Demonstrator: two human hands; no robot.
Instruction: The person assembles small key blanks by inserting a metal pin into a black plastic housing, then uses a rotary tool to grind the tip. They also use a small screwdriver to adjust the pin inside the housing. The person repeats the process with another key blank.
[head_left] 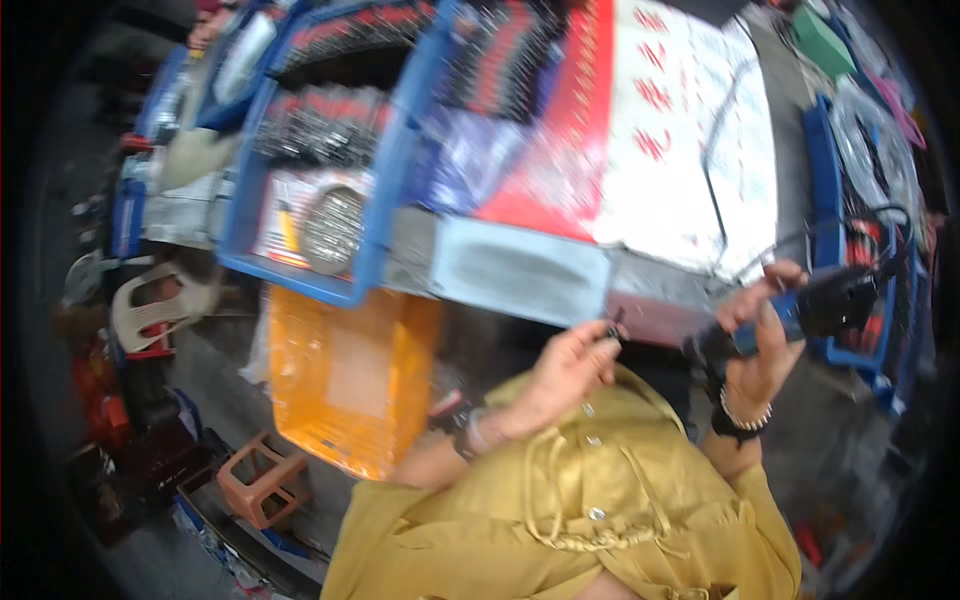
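My left hand (575,365) is closed in a pinch in front of my body, near the table's front edge. A small dark piece (616,331) sticks out at its fingertips; its kind is too small and blurred to tell. My right hand (765,340) is wrapped round a blue and black electric screwdriver (815,305), held level over the right part of the table edge. The tool's nose points left, toward my left hand, with a gap between them. Just beyond my left hand lies a light blue flat tray or pad (520,268) with a dark smudged middle.
A blue bin (375,240) at left holds bagged dark parts and a round dish of small metal pieces (333,230). Below it stands an orange crate (405,400). A white and red printed sack (690,140) covers the table, a cord (712,150) across it. Another blue bin (825,180) stands right.
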